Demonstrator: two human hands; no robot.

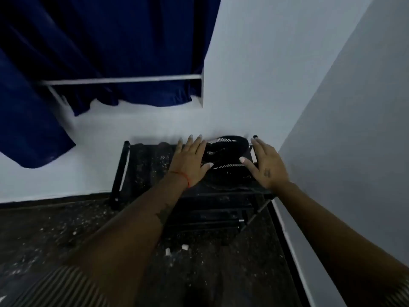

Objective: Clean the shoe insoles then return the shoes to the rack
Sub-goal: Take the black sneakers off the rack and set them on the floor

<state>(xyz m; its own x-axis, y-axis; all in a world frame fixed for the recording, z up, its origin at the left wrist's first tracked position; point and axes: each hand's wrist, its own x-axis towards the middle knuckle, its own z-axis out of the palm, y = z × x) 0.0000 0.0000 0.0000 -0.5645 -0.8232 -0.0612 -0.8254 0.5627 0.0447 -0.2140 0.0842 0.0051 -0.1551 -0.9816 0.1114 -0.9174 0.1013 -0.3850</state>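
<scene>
Two black shoes with white stripes [228, 149] lie side by side on the top shelf of a black shoe rack [141, 165], at its right end near the wall corner. My left hand [190, 162] rests flat against the left side of the shoes, fingers spread. My right hand [265, 165] lies flat on their right side, its thumb over the nearer shoe [230, 171]. Neither hand closes around a shoe. The insoles are not visible.
The rack stands in a corner against white walls [265, 74]. A dark blue curtain [99, 52] hangs at the upper left. The floor [55, 229] is dark speckled stone, with two small white scraps [177, 249] in front of the rack. Lower rack shelves show below.
</scene>
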